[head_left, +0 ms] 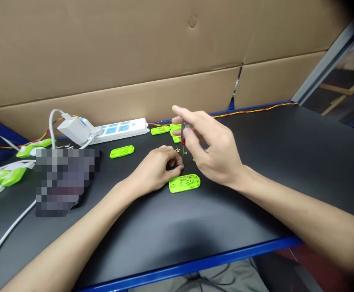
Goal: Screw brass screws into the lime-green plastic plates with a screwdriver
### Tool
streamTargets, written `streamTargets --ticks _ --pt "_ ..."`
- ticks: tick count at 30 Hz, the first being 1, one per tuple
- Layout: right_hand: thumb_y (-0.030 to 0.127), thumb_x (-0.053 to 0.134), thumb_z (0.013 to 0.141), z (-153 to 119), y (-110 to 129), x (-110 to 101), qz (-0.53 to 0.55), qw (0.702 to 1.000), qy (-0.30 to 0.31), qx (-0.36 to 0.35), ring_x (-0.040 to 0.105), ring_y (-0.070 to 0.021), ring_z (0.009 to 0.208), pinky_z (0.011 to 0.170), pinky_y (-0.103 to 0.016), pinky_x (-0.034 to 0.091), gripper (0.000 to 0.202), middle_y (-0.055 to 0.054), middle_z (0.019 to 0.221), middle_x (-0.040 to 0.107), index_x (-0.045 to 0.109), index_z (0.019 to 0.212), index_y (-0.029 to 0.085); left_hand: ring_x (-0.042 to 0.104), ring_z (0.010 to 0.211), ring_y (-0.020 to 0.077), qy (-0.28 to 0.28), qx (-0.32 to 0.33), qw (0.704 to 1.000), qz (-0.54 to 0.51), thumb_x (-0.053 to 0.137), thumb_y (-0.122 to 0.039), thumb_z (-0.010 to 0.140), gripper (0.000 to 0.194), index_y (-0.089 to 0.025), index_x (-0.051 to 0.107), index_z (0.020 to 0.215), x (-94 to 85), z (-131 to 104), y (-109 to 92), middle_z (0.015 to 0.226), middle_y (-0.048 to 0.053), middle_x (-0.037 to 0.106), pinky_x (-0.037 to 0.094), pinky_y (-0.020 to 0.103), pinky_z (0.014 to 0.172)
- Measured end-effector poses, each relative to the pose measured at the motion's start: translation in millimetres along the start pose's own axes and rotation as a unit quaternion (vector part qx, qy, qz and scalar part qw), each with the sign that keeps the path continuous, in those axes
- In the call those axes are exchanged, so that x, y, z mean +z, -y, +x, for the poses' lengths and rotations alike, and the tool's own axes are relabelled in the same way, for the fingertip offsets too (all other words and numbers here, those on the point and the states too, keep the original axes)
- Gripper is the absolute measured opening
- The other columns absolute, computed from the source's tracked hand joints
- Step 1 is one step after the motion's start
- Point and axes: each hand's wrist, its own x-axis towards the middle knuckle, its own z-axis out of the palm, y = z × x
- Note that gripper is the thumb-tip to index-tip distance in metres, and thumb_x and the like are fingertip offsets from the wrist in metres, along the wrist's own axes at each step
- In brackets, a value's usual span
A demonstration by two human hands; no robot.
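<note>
cardboard wall [134,52] at the back, black table [280,162] below, white power strip [134,129] back left. next we log the right hand [215,148], thumb and fingers clamped on a handle, then the left hand [155,167], resting on the table. green shell [184,184] lies just beside its thumb, nearer us. screwdriver [183,140] stands roughly upright, tip down at a tiny brass part [182,164]; we can't tell whether the left fingertips pinch that.

Tan cardboard sheets [128,52] stand behind a black table [286,158] with blue edging [177,263].
</note>
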Motion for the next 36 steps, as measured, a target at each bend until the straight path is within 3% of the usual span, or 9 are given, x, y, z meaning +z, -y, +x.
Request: streamTargets --ticks 2,6,11,16,21,24,27,32,36 --pt "0.017 0.046 0.095 0.0 -0.3 0.4 0.005 1.000 -0.004 0.001 0.066 -0.0139 0.090 0.085 -0.032 0.059 0.039 -0.005 0.104 0.067 0.053 0.133 0.021 0.049 0.070 0.0138 0.001 -0.006 1.000 -0.001 0.060 -0.019 0.082 0.007 -0.017 0.058 0.076 0.1 -0.1 0.3 0.071 -0.002 0.053 0.038 0.026 0.066" --pt "0.030 0.060 0.090 0.8 1.5 -0.3 -0.029 0.999 -0.023 0.006 0.061 -0.0136 0.076 0.075 -0.030 0.060 0.027 -0.003 0.085 0.060 0.066 0.115 0.022 0.049 0.068 0.0136 0.000 -0.015 1.000 -0.005 0.059 -0.019 0.082 0.005 -0.017 0.059 0.077 0.3 -0.3 0.2 0.070 -0.002 0.053 0.038 0.026 0.065" --pt "0.016 0.043 0.096 1.0 2.6 0.3 0.004 1.000 -0.006 -0.012 0.066 -0.0143 0.091 0.087 -0.030 0.057 0.037 -0.006 0.105 0.068 0.057 0.130 0.021 0.050 0.070 0.0142 0.003 -0.008 1.000 0.002 0.058 -0.020 0.083 0.008 -0.017 0.058 0.076 -0.3 -0.3 -0.7 0.073 -0.001 0.055 0.039 0.026 0.066" --pt "0.032 0.064 0.088 1.5 1.2 0.0 -0.015 1.000 -0.026 0.006 0.060 -0.0141 0.073 0.073 -0.031 0.059 0.026 -0.002 0.082 0.059 0.068 0.112 0.023 0.050 0.067 0.0140 0.002 -0.016 1.000 0.001 0.058 -0.021 0.083 0.010 -0.017 0.058 0.074 0.8 -0.6 0.9 0.068 -0.002 0.054 0.038 0.025 0.063" --pt "0.020 0.043 0.097 1.3 2.0 0.4 0.006 1.000 -0.012 0.004 0.066 -0.0153 0.092 0.088 -0.033 0.057 0.035 -0.007 0.106 0.068 0.059 0.128 0.021 0.049 0.069 0.0141 0.002 0.003 1.000 0.008 0.058 -0.021 0.083 0.009 -0.017 0.058 0.075 0.3 0.1 1.4 0.073 0.000 0.054 0.039 0.026 0.065" --pt "0.024 0.054 0.093 1.1 1.8 1.0 0.002 1.000 -0.015 0.020 0.065 -0.0138 0.082 0.082 -0.031 0.059 0.033 -0.003 0.097 0.068 0.060 0.126 0.027 0.050 0.068 0.0137 0.005 -0.008 1.000 0.007 0.058 -0.021 0.083 0.007 -0.017 0.059 0.078 0.6 0.0 1.5 0.073 -0.001 0.055 0.038 0.026 0.065" --pt "0.032 0.064 0.088 1.2 0.9 1.0 -0.019 0.999 -0.029 0.034 0.062 -0.0138 0.075 0.075 -0.031 0.060 0.026 -0.004 0.087 0.063 0.068 0.111 0.023 0.050 0.068 0.0139 0.004 -0.009 1.000 0.006 0.058 -0.021 0.084 0.006 -0.017 0.060 0.080 1.0 -0.5 1.9 0.072 -0.001 0.055 0.038 0.026 0.065" --pt "0.021 0.043 0.097 0.3 -1.6 2.8 0.013 1.000 -0.006 0.013 0.066 -0.0156 0.094 0.089 -0.034 0.057 0.038 -0.007 0.107 0.068 0.054 0.133 0.023 0.050 0.070 0.0142 0.003 0.003 1.000 0.016 0.058 -0.021 0.083 0.009 -0.017 0.058 0.076 0.4 -0.2 1.6 0.073 0.000 0.055 0.039 0.026 0.066" --pt "0.027 0.062 0.089 0.4 -0.2 1.9 -0.009 1.000 -0.006 0.023 0.063 -0.0139 0.077 0.077 -0.031 0.059 0.032 -0.002 0.088 0.064 0.063 0.121 0.024 0.050 0.067 0.0139 0.003 -0.008 1.000 0.008 0.057 -0.021 0.083 0.008 -0.017 0.057 0.075 0.5 -0.1 0.9 0.069 -0.002 0.054 0.038 0.025 0.063"
